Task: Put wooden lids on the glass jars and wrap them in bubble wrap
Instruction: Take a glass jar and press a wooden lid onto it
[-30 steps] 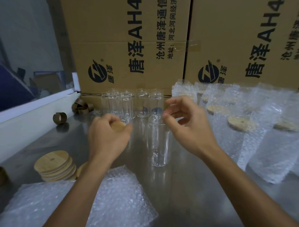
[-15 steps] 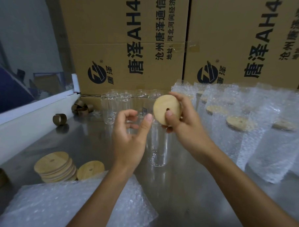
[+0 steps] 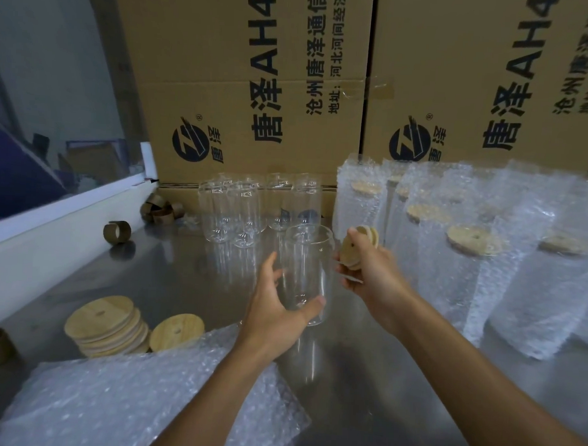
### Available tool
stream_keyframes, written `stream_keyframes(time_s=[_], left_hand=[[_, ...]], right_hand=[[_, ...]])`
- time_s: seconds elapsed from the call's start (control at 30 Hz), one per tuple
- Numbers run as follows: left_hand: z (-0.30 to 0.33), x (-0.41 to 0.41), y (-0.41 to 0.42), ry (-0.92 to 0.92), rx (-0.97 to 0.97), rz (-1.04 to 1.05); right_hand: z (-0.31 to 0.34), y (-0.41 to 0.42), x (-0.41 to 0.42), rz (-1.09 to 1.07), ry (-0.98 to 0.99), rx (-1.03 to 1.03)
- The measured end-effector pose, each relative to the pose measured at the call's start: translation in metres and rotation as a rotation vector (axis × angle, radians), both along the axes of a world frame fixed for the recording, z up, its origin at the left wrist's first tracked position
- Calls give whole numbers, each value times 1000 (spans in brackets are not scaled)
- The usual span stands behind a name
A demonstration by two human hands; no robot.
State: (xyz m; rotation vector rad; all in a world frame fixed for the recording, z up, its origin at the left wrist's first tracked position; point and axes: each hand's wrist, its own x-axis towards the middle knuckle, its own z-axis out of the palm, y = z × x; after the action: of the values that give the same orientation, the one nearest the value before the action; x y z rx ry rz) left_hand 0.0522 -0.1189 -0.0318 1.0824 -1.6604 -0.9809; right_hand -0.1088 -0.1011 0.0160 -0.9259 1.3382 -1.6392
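- Glass jar [image 3: 304,274]: the landmark, upright and uncapped on the steel table [image 3: 363,387]; it stands nearer the camera than the cluster of bare jars [image 3: 246,210] at the foot of the cardboard boxes [image 3: 258,86].
- Left hand [image 3: 277,309]: curled round the lower body of the jar, thumb across the near side close to the base and fingers on the far left side. Half a second ago this hand hung free in front of the jar, fingers half curled and holding nothing.
- Right hand [image 3: 373,277]: just right of the jar's upper part, pinching the wooden lid [image 3: 355,247] between thumb and fingers. The lid is blurred and shows doubled edges, so whether one disc or two is held cannot be told.
- Change in the lid: earlier it was held face-on above the jar's mouth; it is now lower, tilted, and beside the rim on the right, not on the jar.
- Lid stack [image 3: 108,326]: left of the jar and nearer the camera, with a single lid [image 3: 177,332] leaning against it; both unchanged.
- Bubble wrap sheets [image 3: 136,401]: nearer the camera than the jar, to its left, passing under the left forearm.
- Wrapped jars [image 3: 470,250]: right of the jar, standing in rows, wooden lids visible through the wrap.
- Brown tape cores [image 3: 117,231]: far left of the jar, along the white ledge.
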Motion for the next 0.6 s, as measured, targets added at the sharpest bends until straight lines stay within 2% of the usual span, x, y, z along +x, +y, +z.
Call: stream_keyframes(time_s=[0.1,0.23,0.43,0.6], left_hand=[[-1,1,0,6,-46,16],[1,4,1,43,-144,64],[-2,3,2,104,-234,2],[-3,3,1,-1,-341,33]], right_hand=[[1,0,-1,52,-15,-8],[5,4,2,104,85,-45],[10,13,17,62,540,-177],[6,21,20,31,898,-241]])
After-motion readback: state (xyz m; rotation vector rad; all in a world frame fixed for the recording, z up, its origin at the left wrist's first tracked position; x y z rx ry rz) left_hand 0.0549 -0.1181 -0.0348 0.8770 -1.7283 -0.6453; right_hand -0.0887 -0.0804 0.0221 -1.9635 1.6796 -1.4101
